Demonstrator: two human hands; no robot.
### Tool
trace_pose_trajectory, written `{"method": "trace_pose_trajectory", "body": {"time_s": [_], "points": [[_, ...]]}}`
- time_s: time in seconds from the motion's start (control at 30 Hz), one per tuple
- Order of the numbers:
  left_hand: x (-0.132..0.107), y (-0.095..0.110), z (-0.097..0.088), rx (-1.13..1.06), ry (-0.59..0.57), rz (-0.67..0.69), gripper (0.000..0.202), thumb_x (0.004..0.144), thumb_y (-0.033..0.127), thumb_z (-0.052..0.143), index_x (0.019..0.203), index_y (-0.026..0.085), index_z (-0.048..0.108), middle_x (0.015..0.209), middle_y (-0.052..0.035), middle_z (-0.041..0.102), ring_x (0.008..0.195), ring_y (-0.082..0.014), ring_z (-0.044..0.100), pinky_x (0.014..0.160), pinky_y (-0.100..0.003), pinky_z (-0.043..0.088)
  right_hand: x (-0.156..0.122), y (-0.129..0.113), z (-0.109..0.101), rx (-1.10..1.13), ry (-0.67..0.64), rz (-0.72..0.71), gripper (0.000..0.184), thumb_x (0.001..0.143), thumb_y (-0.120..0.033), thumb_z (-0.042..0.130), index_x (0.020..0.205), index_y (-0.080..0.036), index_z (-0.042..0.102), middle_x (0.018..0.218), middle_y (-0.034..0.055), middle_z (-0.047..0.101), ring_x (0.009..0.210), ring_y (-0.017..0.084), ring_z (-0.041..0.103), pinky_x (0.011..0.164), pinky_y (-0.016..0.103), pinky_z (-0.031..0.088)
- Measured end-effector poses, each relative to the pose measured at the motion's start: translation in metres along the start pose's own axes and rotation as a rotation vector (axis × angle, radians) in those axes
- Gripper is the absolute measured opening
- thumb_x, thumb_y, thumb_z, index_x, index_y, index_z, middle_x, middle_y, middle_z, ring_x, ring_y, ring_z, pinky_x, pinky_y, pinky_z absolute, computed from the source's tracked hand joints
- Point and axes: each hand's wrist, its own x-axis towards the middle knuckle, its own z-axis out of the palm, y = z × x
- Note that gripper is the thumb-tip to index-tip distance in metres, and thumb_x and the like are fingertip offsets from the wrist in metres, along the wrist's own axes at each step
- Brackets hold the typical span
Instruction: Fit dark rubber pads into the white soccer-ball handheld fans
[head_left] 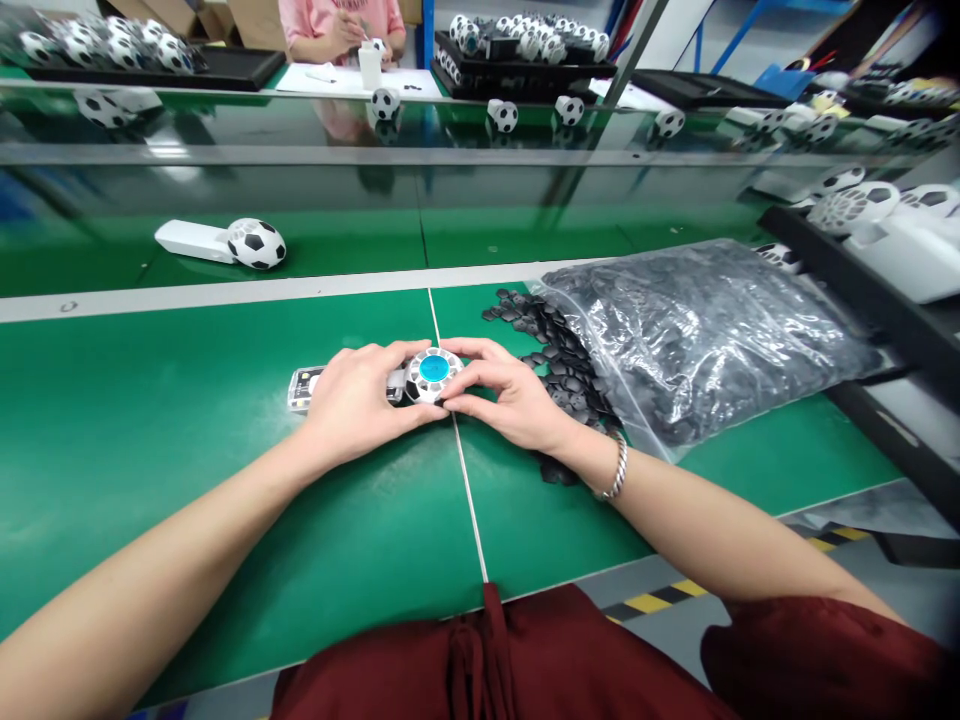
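A small white device (304, 388) with a football-patterned round head (433, 372) and a blue disc in its middle lies on the green table (187, 440). My left hand (360, 400) lies over its handle, fingers curled round it. My right hand (502, 395) pinches the head's right edge with thumb and fingers. A clear plastic bag (705, 340) of small black pieces lies just right of my right hand, with several pieces (547, 340) spilled out beside my wrist.
A finished football device (225, 243) lies on the conveyor belt behind. Black trays of football heads (517, 45) stand on the far shelf, where another person (341, 25) works. A dark rack with white devices (892, 240) stands at the right.
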Motion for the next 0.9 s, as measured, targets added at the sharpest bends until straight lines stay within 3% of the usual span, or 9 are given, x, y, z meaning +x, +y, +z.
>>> {"method": "trace_pose_trajectory", "body": {"time_s": [0.13, 0.3, 0.9], "points": [[0.0006, 0.0016, 0.0004, 0.018, 0.023, -0.003, 0.063, 0.068, 0.061, 0.058, 0.12, 0.026, 0.051, 0.114, -0.0035, 0.063, 0.097, -0.0263, 0.059, 0.083, -0.038, 0.042, -0.0006, 0.0049, 0.0016, 0.063, 0.02, 0.044, 0.021, 0.074, -0.028, 0.066, 0.092, -0.021, 0.057, 0.118, 0.0078, 0.053, 0.115, 0.021, 0.049, 0.088, 0.038, 0.049], [0.0011, 0.0011, 0.0011, 0.041, 0.023, -0.005, 0.064, 0.069, 0.064, 0.055, 0.121, 0.026, 0.051, 0.111, -0.0042, 0.064, 0.094, -0.0265, 0.06, 0.081, -0.039, 0.043, 0.0012, 0.0055, 0.0003, 0.069, 0.0, 0.052, 0.035, 0.075, -0.028, 0.065, 0.106, -0.022, 0.052, 0.119, 0.0085, 0.053, 0.113, 0.021, 0.05, 0.083, 0.035, 0.053], [0.0035, 0.0032, 0.0041, 0.084, 0.036, 0.0, 0.064, 0.072, 0.065, 0.05, 0.12, 0.022, 0.051, 0.116, -0.0047, 0.062, 0.096, -0.0273, 0.059, 0.08, -0.04, 0.042, 0.0087, 0.0097, -0.0076, 0.099, -0.071, 0.091, 0.038, 0.076, -0.027, 0.064, 0.112, -0.02, 0.053, 0.116, 0.0082, 0.053, 0.107, 0.02, 0.052, 0.071, 0.028, 0.056]]}}
